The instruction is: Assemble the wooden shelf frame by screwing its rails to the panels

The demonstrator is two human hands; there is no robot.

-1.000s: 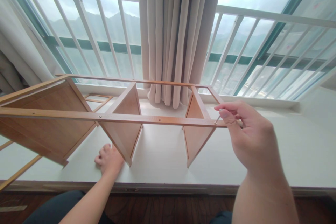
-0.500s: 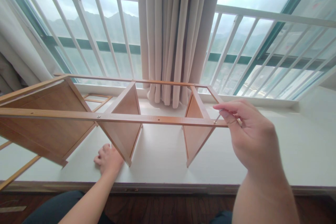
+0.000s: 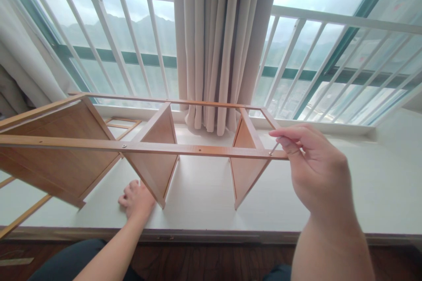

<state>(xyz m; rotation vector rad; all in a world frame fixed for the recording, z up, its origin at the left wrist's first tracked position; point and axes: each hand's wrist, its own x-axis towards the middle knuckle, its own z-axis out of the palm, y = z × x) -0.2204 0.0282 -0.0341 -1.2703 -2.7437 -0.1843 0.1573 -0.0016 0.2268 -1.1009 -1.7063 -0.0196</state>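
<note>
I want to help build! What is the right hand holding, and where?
The right hand pinches a thin metal tool by its upper end.

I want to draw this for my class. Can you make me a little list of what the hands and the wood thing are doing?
right hand: pinches a thin metal tool at the front rail's right end
left hand: rests on the white ledge beside a panel's foot
wooden shelf frame: on its side, three panels joined by rails
behind: curtain, white window bars
</note>
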